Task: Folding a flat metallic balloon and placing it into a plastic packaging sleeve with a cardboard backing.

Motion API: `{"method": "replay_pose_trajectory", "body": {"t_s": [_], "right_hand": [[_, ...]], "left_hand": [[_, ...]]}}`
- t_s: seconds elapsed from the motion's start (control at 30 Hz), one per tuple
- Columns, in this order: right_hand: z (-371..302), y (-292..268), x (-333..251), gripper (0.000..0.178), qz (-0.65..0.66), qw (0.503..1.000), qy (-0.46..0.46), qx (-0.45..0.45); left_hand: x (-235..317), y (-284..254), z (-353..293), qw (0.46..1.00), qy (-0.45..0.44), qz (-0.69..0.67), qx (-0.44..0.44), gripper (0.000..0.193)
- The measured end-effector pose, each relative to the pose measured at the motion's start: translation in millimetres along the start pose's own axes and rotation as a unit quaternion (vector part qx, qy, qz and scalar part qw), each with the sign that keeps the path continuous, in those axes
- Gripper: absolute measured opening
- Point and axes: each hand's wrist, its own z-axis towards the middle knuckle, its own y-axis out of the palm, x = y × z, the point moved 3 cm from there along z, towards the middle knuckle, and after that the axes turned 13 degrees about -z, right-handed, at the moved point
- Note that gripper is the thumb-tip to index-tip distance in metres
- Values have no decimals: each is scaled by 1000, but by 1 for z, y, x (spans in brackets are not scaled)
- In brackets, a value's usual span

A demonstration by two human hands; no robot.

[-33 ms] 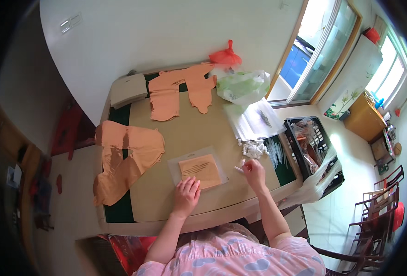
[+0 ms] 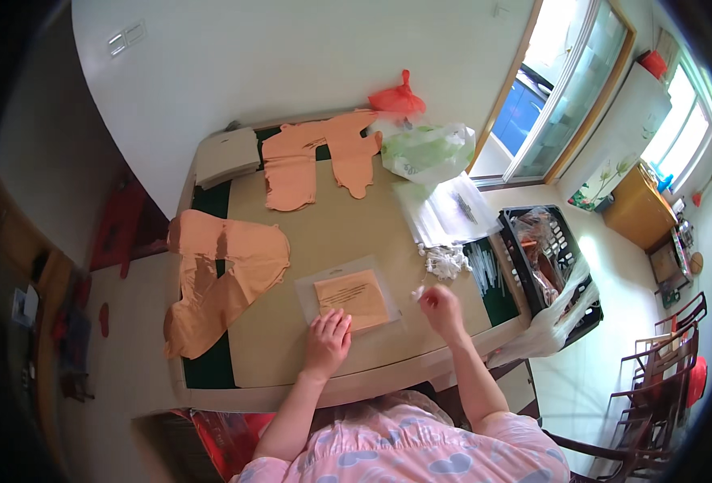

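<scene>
A flat clear plastic bag (image 2: 388, 310) lies on the table, holding a folded copper-coloured sheet (image 2: 356, 294) with dark print on it. My left hand (image 2: 328, 340) lies on the bag's near left part, fingers stretched out and resting flat. To the right of the bag, my right hand (image 2: 443, 312) pinches a small white piece (image 2: 417, 295) between thumb and fingertips, just above the table. The piece is too small to name. Beyond that hand is a heap of small white pieces (image 2: 446, 262), beside several thin pale sticks (image 2: 485, 266).
Copper-coloured foil balloons lie flat at the left (image 2: 243, 249) and at the back (image 2: 291, 169). A stack of clear bags (image 2: 432, 209), a green-white plastic bag (image 2: 428, 153), a red bag (image 2: 398, 98) and a grey-beige stack (image 2: 227, 158) are also there. A black crate (image 2: 545, 266) adjoins the table's right edge.
My right hand has turned slightly. The white piece in its fingers shows as a shorter shape than the stick-like one before. My left hand has stayed on the bag.
</scene>
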Motion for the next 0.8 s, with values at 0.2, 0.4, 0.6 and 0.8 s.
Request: {"method": "replay_pose_trajectory", "body": {"t_s": [0.2,0.4,0.6,0.8], "right_hand": [[-73,29,-72,13,187,933,49,-304],[-92,31,-98,24,158,975,-74,-139],[-101,41,-128,36,-25,940,-319,-121],[-77,52,-131,43,-94,941,-280,-165]], "left_hand": [[2,-2,2,1000,-8,-5,-5,35],[-3,-1,-1,1000,-11,-14,5,33],[-3,-3,-1,999,-13,-46,18,32],[-3,-4,-1,998,-3,-60,24,33]]}}
